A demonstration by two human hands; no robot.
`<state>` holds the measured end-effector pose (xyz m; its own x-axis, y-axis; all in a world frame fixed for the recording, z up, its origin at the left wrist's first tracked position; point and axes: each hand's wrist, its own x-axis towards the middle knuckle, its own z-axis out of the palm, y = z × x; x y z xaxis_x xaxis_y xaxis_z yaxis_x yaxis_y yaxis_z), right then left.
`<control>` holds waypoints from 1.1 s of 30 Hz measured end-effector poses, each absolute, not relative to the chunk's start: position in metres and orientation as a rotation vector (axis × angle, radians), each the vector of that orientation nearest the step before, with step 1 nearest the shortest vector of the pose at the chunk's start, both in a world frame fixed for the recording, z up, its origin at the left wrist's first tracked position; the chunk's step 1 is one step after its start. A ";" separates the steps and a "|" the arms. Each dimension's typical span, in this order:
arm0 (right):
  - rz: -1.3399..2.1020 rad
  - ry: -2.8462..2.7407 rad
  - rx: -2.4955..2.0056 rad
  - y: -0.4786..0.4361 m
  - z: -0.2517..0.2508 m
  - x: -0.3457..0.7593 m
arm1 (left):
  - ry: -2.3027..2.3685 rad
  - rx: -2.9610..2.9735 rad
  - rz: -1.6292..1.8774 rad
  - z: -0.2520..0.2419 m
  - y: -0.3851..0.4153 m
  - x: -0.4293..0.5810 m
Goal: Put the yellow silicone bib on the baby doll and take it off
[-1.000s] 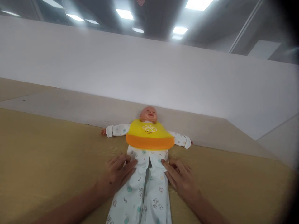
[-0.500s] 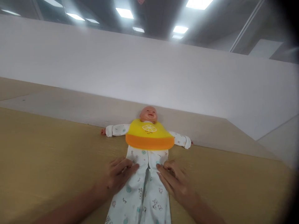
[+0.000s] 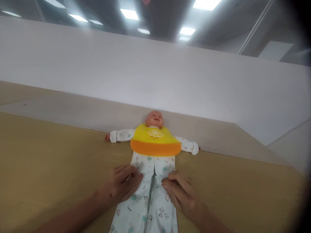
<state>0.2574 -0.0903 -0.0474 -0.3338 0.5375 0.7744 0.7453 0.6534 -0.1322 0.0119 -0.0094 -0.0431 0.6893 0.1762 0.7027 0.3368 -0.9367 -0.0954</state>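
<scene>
A baby doll (image 3: 155,119) lies on its back with both arms stretched out sideways. It wears a white baby outfit (image 3: 136,212) printed with small animals and green spots, whose long legs run toward me. Over the chest lies a yellow bib (image 3: 145,131) with an orange pocket and a citrus-slice face. My left hand (image 3: 123,181) is closed, its fingertips pinching the cloth at the upper part of one leg. On the other leg, my right hand (image 3: 182,191) has its thumb and fingers pinched together at the cloth. A dark gap shows between the legs.
The doll rests on a yellowish-brown tabletop (image 3: 60,161). Behind its head run a grey strip (image 3: 97,111) and a white partition (image 3: 155,71). Ceiling lights (image 3: 129,14) shine above the partition.
My right hand has slid slightly down the leg toward me, its fingers drawing closer together. My left hand has drawn back slightly to the left. The doll and bib stay put.
</scene>
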 end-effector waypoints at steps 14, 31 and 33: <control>-0.138 -2.091 -1.165 -0.086 -0.039 0.271 | -0.815 -2.811 -0.754 -0.016 -0.033 0.037; -0.428 -2.194 -1.014 -0.096 -0.037 0.280 | -0.650 -2.961 -0.822 -0.011 -0.041 0.035; -0.396 -2.144 -1.019 -0.097 -0.039 0.284 | -0.613 -3.027 -0.966 -0.008 -0.042 0.034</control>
